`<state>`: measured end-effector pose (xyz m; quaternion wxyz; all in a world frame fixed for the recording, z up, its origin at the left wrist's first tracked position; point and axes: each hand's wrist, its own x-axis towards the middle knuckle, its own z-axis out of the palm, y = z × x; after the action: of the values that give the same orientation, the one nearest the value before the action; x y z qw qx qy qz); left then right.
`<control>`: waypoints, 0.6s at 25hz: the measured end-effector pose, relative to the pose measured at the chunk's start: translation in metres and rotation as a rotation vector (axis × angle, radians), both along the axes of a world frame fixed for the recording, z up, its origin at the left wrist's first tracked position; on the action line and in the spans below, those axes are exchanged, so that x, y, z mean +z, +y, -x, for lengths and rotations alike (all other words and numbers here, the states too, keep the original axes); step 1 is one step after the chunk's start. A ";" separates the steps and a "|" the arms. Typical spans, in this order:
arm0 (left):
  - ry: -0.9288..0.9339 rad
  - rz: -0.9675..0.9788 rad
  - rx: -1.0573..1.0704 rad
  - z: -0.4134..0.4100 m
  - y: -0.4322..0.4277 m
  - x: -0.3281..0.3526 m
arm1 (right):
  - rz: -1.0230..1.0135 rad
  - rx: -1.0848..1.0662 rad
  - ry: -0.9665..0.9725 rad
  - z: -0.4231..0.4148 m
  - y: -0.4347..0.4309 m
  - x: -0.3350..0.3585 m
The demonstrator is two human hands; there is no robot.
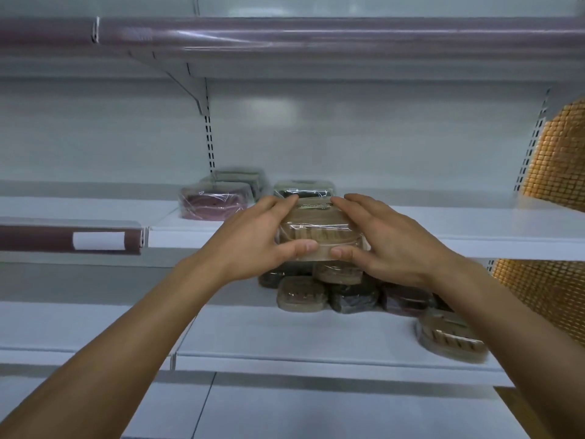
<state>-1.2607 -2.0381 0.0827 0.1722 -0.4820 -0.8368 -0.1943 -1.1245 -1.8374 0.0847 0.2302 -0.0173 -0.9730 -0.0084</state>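
A tan soap dish wrapped in clear plastic (318,229) is held between both hands at the front edge of the middle white shelf (443,229). My left hand (253,239) grips its left side, fingers over the top and thumb along the front. My right hand (383,239) grips the right side the same way. Just behind it on that shelf stands a wrapped black dish (304,189). Further left lie a wrapped maroon dish (215,201) and a dark one (240,177) behind it.
On the lower shelf (285,337), a loose pile of wrapped dishes (342,293) in tan, black and maroon lies below my hands, and a tan one (449,339) sits at the right. A woven orange mat (560,160) hangs at the far right. An upper shelf (285,36) overhangs.
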 end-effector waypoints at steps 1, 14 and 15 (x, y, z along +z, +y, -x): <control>0.008 0.029 0.009 0.006 0.004 0.001 | 0.001 -0.010 -0.017 0.008 0.003 0.000; 0.040 0.072 0.164 0.075 0.066 0.007 | 0.214 0.005 -0.050 0.106 0.052 -0.009; 0.004 0.037 0.154 0.080 0.072 0.003 | 0.254 0.004 -0.044 0.113 0.056 -0.011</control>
<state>-1.3408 -1.9663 0.0856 0.1794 -0.4197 -0.8746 -0.1638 -1.2371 -1.7809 0.0735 0.2049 -0.0441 -0.9710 0.1150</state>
